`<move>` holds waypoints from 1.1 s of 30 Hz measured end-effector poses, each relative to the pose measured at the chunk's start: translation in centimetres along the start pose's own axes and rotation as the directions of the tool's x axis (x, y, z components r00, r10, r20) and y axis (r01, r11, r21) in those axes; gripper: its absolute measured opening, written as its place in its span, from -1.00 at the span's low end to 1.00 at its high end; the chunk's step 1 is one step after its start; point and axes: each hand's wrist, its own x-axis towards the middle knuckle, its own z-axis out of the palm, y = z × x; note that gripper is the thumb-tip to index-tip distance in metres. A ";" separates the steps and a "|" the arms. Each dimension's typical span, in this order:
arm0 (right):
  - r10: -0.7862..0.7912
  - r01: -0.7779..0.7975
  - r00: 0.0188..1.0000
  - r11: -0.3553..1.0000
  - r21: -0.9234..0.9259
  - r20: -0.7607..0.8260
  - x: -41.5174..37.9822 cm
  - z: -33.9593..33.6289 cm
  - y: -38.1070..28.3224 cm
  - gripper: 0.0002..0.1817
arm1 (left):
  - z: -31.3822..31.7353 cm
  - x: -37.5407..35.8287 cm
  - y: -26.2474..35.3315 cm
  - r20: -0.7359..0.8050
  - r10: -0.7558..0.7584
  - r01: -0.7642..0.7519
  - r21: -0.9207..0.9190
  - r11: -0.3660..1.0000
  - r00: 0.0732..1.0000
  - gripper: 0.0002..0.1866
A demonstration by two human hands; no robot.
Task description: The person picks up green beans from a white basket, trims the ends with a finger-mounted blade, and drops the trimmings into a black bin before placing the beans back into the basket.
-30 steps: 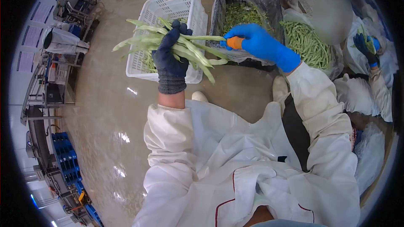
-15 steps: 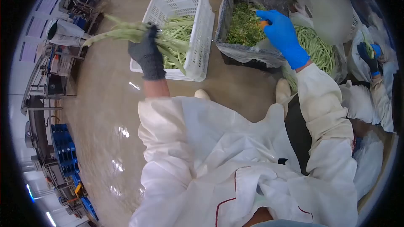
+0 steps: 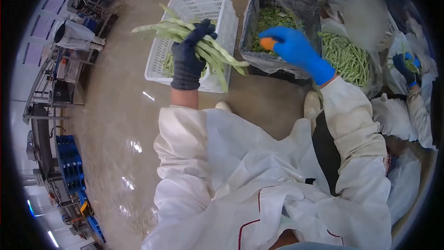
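Note:
My left hand (image 3: 188,60), in a dark grey glove, is closed around a bunch of long green beans (image 3: 213,52) that stick out on both sides. It is above the near part of a white slatted crate (image 3: 227,16), where more green beans lie partly hidden behind the hand. My right hand (image 3: 296,52), in a blue glove, is closed on a small orange object (image 3: 268,43), mostly covered by the fingers, so its kind does not show. Beneath that hand stands a black crate (image 3: 249,7) lined with clear plastic, holding chopped green trimmings (image 3: 277,21).
A plastic bag full of green beans (image 3: 346,58) is right of the black crate. At the far right, another person's gloved hands (image 3: 407,67) hold something green. Metal equipment and blue crates (image 3: 70,164) line the left side of the wet floor (image 3: 115,111).
My left hand has moved right and slightly toward me with the beans, which now tilt down to the right. My right hand has shifted left and a little lower, with the orange object still held.

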 end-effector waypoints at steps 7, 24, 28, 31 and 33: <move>0.170 -0.231 0.941 0.955 0.187 0.294 -1.1 2.6 -3.0 -0.58 | 5.3 -0.8 -1.7 -0.111 -0.119 0.121 0.011 0.993 0.987 -0.72; 0.002 0.000 0.994 1.000 0.017 -0.111 -0.9 -1.3 -1.0 -0.57 | 5.7 -1.8 -1.9 0.079 -0.158 0.078 0.610 0.788 0.984 -0.52; -0.142 0.138 0.989 0.985 -0.108 -0.033 -0.8 -2.5 0.1 -0.67 | 6.2 -2.1 -2.2 0.154 -0.169 -0.032 0.822 0.568 0.973 -0.45; -0.178 0.192 0.981 0.916 -0.352 0.072 -1.4 -2.7 0.5 -0.72 | 6.2 -2.5 -2.3 0.198 -0.091 -0.152 0.918 0.367 0.976 -0.45; -0.172 0.203 0.979 0.887 -0.416 0.112 -1.7 -2.6 0.3 -0.73 | 6.5 -2.5 -2.1 0.203 -0.100 -0.160 0.932 0.325 0.974 -0.42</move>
